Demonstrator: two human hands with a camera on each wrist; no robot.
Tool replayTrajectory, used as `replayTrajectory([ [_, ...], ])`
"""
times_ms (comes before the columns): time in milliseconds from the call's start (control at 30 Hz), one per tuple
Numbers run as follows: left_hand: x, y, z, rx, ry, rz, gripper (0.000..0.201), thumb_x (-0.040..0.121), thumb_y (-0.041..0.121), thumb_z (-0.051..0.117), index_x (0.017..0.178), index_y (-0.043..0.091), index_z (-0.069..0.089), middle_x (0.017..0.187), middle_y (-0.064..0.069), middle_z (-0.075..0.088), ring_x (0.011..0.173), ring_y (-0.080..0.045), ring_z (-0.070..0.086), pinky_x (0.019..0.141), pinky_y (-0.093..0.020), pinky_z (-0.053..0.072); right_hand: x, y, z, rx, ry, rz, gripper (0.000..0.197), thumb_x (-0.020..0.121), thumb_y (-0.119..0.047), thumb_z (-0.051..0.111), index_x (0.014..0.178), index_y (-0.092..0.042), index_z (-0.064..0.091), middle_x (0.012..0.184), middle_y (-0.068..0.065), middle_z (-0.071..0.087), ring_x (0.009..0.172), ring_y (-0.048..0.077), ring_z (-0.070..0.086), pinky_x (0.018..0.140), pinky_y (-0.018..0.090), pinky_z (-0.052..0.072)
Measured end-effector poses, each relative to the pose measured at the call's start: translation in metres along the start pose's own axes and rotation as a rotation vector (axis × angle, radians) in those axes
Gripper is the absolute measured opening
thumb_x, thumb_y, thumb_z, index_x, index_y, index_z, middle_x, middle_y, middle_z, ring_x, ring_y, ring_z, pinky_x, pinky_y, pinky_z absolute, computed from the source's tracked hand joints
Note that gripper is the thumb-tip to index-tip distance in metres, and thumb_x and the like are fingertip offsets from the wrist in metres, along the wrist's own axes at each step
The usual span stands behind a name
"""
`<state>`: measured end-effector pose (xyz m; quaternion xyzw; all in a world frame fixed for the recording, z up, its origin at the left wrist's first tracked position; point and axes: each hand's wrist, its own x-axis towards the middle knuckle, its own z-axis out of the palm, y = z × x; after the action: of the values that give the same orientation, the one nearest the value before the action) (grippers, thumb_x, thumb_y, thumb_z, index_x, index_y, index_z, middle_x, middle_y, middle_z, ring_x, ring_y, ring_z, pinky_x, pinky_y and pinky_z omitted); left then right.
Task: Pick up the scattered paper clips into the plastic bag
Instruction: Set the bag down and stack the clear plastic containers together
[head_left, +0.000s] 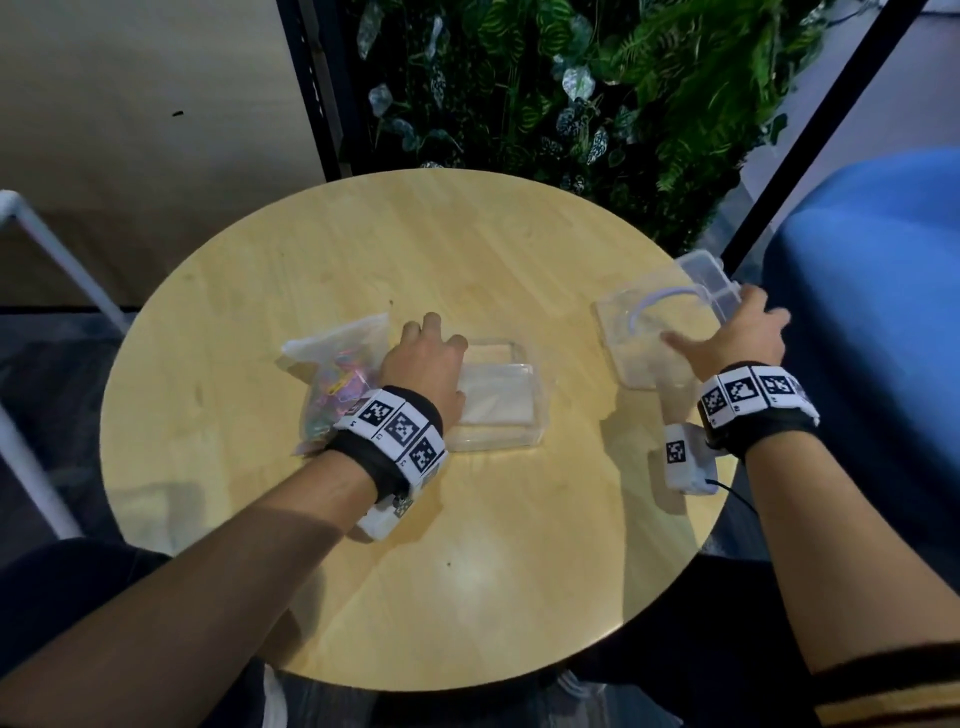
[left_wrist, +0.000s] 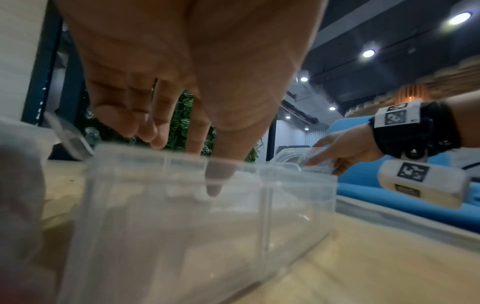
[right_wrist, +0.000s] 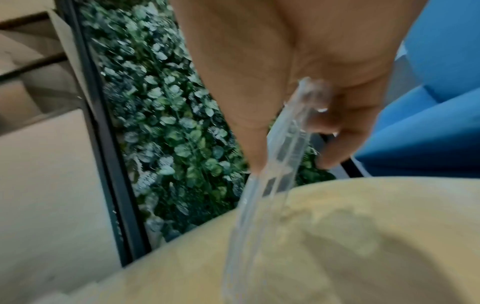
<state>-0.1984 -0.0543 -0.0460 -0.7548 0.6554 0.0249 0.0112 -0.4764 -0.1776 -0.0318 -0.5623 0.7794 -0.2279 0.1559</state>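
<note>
A clear plastic bag (head_left: 337, 384) with several colourful paper clips inside lies on the left of the round wooden table (head_left: 467, 545). The only clips I see are the ones in the bag. My left hand (head_left: 436, 353) grips the left rim of an open clear plastic box (head_left: 504, 410) right of the bag. In the left wrist view its thumb (left_wrist: 215, 181) dips inside the box wall (left_wrist: 182, 226). At the table's right edge, my right hand (head_left: 727, 327) pinches the box's clear lid (head_left: 639, 332) and holds it tilted, thumb on one face, fingers on the other (right_wrist: 327, 156).
A blue seat (head_left: 872, 312) stands close on the right. Behind the table is a wall of green leaves (head_left: 545, 88) in a dark frame. White metal legs (head_left: 62, 260) stand to the left. The near half of the table is bare wood.
</note>
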Motion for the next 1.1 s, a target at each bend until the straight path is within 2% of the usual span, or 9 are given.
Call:
replayTrajectory([
  [100, -0.002, -0.009, -0.006, -0.104, 0.033, -0.062, 0.052, 0.084, 0.032, 0.067, 0.132, 0.020, 0.051, 0.127, -0.011, 0.040, 0.119, -0.029, 0.042, 0.095, -0.042, 0.048, -0.012, -0.027, -0.015, 0.235, 0.167, -0.197, 0.044, 0.092, -0.025, 0.059, 0.133, -0.016, 0.046, 0.131, 0.010, 0.049, 0.119, 0.029, 0.051, 0.100, 0.043, 0.045],
  [233, -0.006, -0.023, -0.012, -0.288, -0.014, -0.197, 0.047, 0.087, 0.029, 0.065, 0.131, 0.023, 0.053, 0.128, -0.012, 0.041, 0.119, -0.032, 0.047, 0.097, -0.050, 0.047, -0.040, -0.060, -0.026, 0.532, 0.256, -0.398, 0.041, 0.094, -0.025, 0.051, 0.134, -0.023, 0.046, 0.131, -0.002, 0.053, 0.115, 0.012, 0.055, 0.101, 0.036, 0.047],
  [333, -0.015, -0.031, -0.009, -0.329, -0.010, -0.226, 0.045, 0.087, 0.026, 0.064, 0.130, 0.024, 0.054, 0.129, -0.012, 0.042, 0.120, -0.031, 0.046, 0.098, -0.047, 0.046, -0.065, -0.071, -0.007, 0.839, 0.029, -0.321, 0.045, 0.090, -0.033, 0.050, 0.135, -0.029, 0.045, 0.113, 0.001, 0.065, 0.096, 0.024, 0.067, 0.089, 0.047, 0.055],
  [433, -0.021, -0.039, -0.009, -0.300, 0.015, -0.244, 0.039, 0.090, 0.018, 0.055, 0.129, 0.019, 0.053, 0.123, -0.016, 0.048, 0.112, -0.034, 0.052, 0.093, -0.049, 0.049, -0.101, -0.078, 0.022, 1.080, -0.382, -0.114, 0.042, 0.099, -0.016, 0.047, 0.140, -0.017, 0.040, 0.080, 0.015, 0.071, 0.077, 0.026, 0.071, 0.083, 0.039, 0.057],
  [600, -0.018, -0.054, -0.012, -0.584, -0.085, -0.289, 0.037, 0.096, 0.006, 0.046, 0.131, 0.010, 0.058, 0.120, -0.018, 0.066, 0.104, -0.035, 0.066, 0.091, -0.046, 0.054, -0.127, -0.073, 0.071, 0.958, -0.408, 0.000, 0.039, 0.096, -0.024, 0.049, 0.134, -0.024, 0.046, 0.082, 0.012, 0.074, 0.092, 0.028, 0.072, 0.092, 0.043, 0.054],
  [700, -0.025, -0.051, -0.012, -0.729, -0.044, -0.308, 0.034, 0.100, 0.016, 0.046, 0.131, 0.011, 0.059, 0.116, -0.015, 0.070, 0.087, -0.032, 0.072, 0.081, -0.040, 0.059, -0.123, -0.068, 0.082, 0.833, -0.346, -0.023, 0.047, 0.095, -0.029, 0.046, 0.141, -0.022, 0.041, 0.078, 0.005, 0.072, 0.092, 0.026, 0.071, 0.093, 0.044, 0.053],
  [900, -0.028, -0.042, -0.008, -0.772, -0.146, -0.294, 0.059, 0.094, 0.031, 0.061, 0.146, 0.010, 0.041, 0.136, -0.011, 0.058, 0.107, -0.032, 0.065, 0.096, -0.041, 0.053, -0.114, -0.066, 0.064, 0.123, -0.413, -0.269, 0.053, 0.096, -0.035, 0.049, 0.141, -0.007, 0.045, 0.125, 0.015, 0.060, 0.113, 0.032, 0.058, 0.095, 0.037, 0.046],
  [1000, -0.028, -0.037, -0.009, -0.781, -0.138, -0.290, 0.057, 0.092, 0.032, 0.063, 0.142, 0.011, 0.045, 0.131, -0.010, 0.060, 0.094, -0.032, 0.068, 0.085, -0.044, 0.058, -0.106, -0.063, 0.051, -0.086, -0.353, -0.355, 0.053, 0.094, -0.044, 0.052, 0.133, -0.009, 0.055, 0.131, 0.016, 0.049, 0.109, 0.030, 0.057, 0.088, 0.029, 0.041],
  [1100, -0.029, -0.034, -0.009, -0.765, -0.131, -0.260, 0.057, 0.092, 0.032, 0.063, 0.142, 0.012, 0.046, 0.135, -0.010, 0.056, 0.108, -0.032, 0.064, 0.095, -0.041, 0.053, -0.101, -0.061, 0.048, -0.010, -0.331, -0.347, 0.053, 0.094, -0.040, 0.054, 0.138, -0.010, 0.050, 0.115, 0.016, 0.065, 0.090, 0.023, 0.068, 0.085, 0.029, 0.048],
])
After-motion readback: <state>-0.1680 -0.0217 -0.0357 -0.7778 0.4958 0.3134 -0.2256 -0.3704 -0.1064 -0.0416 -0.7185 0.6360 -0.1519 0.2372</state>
